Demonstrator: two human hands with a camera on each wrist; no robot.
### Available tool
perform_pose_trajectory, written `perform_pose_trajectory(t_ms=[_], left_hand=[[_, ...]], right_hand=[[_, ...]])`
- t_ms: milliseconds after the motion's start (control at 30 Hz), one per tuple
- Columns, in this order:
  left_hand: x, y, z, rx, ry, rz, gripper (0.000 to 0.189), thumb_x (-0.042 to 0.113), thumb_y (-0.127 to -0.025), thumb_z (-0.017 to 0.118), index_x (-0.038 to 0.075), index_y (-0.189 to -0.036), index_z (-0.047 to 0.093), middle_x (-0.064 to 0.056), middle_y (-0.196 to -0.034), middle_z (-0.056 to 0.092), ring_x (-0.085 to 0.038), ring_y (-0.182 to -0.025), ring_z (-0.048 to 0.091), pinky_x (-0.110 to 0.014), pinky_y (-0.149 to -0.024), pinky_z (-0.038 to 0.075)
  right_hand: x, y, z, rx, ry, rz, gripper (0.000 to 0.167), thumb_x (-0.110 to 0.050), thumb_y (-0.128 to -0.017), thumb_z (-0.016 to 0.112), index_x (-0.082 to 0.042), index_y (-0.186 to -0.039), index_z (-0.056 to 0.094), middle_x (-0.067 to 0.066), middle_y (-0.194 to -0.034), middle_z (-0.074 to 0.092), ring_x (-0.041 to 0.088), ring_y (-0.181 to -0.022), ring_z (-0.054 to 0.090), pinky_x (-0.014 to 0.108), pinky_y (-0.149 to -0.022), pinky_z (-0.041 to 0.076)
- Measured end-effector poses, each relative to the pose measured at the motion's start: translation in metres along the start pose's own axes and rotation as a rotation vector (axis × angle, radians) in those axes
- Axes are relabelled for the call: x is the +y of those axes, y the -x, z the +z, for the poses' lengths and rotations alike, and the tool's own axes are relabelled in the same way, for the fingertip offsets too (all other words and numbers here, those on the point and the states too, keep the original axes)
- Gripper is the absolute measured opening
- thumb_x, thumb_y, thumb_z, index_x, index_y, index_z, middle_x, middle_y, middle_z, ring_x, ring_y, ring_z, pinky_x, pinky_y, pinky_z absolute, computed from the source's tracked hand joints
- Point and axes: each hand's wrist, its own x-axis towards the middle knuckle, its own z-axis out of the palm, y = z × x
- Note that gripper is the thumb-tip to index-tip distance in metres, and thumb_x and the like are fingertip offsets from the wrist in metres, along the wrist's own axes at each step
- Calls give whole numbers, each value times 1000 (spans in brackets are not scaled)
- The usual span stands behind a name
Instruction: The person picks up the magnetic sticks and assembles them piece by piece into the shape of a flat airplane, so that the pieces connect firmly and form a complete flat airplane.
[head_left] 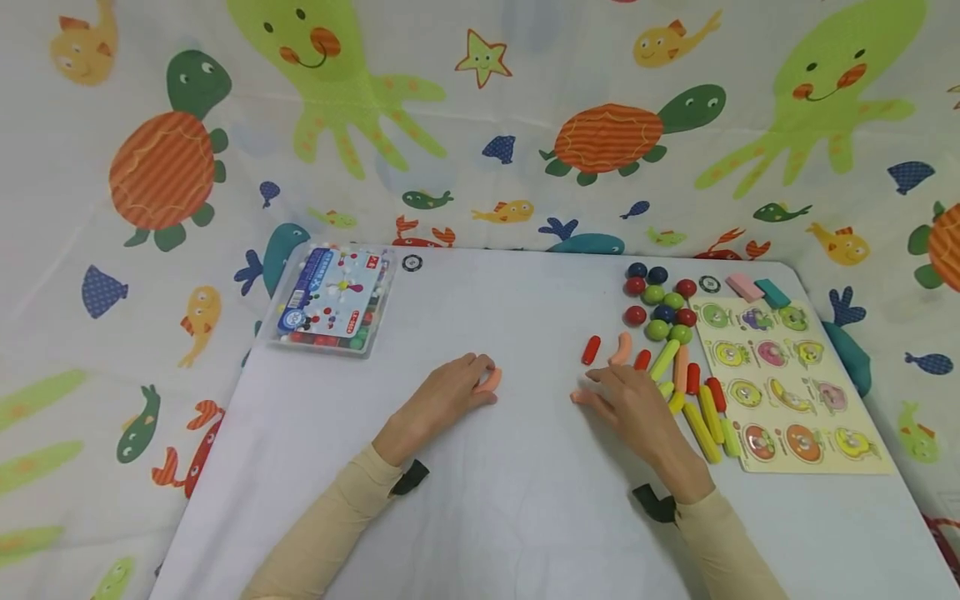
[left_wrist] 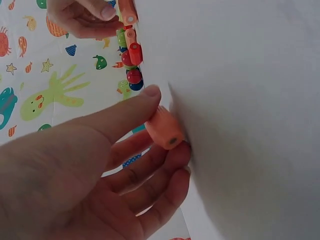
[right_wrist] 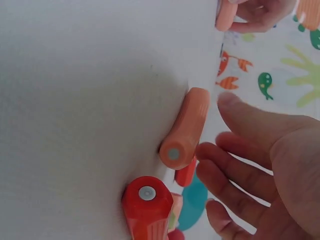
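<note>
My left hand [head_left: 448,392] pinches a short curved orange piece [left_wrist: 165,129] between thumb and fingers, low over the white tabletop. A round grey spot, like a magnet, shows in the piece's end. On the right, my right hand [head_left: 626,408] is low over the table, its thumb apart from its loosely bent fingers. Beside those fingertips lies another curved orange piece [right_wrist: 186,130] with a grey round end. A red piece [right_wrist: 147,205] with the same kind of end is close by; in the head view a short red piece [head_left: 591,350] lies left of the orange one.
Yellow sticks [head_left: 702,429] and other coloured sticks lie right of my right hand. Behind them sit red, green and blue balls [head_left: 654,295]. A fruit puzzle board [head_left: 821,333] is at the right, two blocks [head_left: 772,293] above it. A clear plastic box [head_left: 360,343] stands back left.
</note>
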Motion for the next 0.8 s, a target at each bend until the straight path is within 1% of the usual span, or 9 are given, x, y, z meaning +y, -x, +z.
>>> perform_pose_trajectory(t_ms=[167, 233, 333, 400, 467, 633, 733, 800], left_hand=[[-1, 1, -4, 49, 9, 12, 35, 22, -95, 73, 7, -124, 63, 1, -87, 60, -11, -73, 51, -25, -67, 47], [0, 1, -6, 71, 10, 15, 31, 19, -96, 72, 7, -123, 65, 1, -85, 60, -12, -72, 51, -25, -65, 45], [-1, 1, -8, 92, 17, 10, 26, 15, -96, 69, 7, -121, 66, -1, -86, 64, -13, -71, 52, -26, -64, 46], [-1, 1, -8, 117, 14, 11, 24, 13, -96, 68, 6, -119, 68, -4, -88, 66, -14, -71, 53, -27, -64, 48], [-3, 1, -6, 158, -11, 20, 21, 13, -95, 69, 6, -116, 69, -6, -89, 66, -14, -69, 54, -27, -61, 49], [-6, 1, -3, 269, -79, 47, 15, 17, -95, 72, 6, -105, 71, -6, -78, 58, -14, -60, 48, -27, -51, 44], [-7, 1, -1, 303, -79, 47, 16, 21, -95, 72, 5, -101, 72, -5, -73, 58, -15, -58, 50, -28, -50, 45], [-7, 0, -1, 312, -72, 32, 18, 23, -95, 72, 6, -100, 73, -6, -73, 58, -17, -60, 52, -30, -52, 47]], right_hand=[[-1, 1, 1, -50, 10, 15, 38, -27, -84, 84, -7, -114, 75, 7, -103, 76, 26, -98, 66, 47, -91, 54], [-1, 1, 2, -66, 15, 21, 36, -26, -83, 85, -7, -112, 76, 6, -102, 76, 25, -97, 65, 46, -90, 54], [-1, 1, 4, -78, 19, 29, 32, -23, -81, 86, -8, -108, 76, 5, -99, 76, 23, -93, 64, 43, -86, 55], [-1, 1, 5, -76, 19, 23, 29, -20, -81, 87, -9, -106, 76, 4, -97, 75, 21, -90, 64, 41, -83, 55], [-1, 0, 6, -62, 19, 10, 28, -18, -80, 87, -9, -104, 76, 4, -95, 75, 21, -87, 64, 40, -81, 55], [-2, -4, 9, -31, 46, -37, 27, -17, -79, 88, -7, -101, 75, 5, -91, 75, 21, -84, 65, 39, -79, 56], [-6, -10, 11, -27, 69, -53, 29, -19, -79, 88, -7, -102, 75, 5, -90, 74, 20, -82, 64, 38, -78, 56], [-9, -15, 11, -26, 73, -57, 31, -20, -80, 88, -7, -104, 74, 5, -90, 74, 20, -81, 65, 36, -77, 57]])
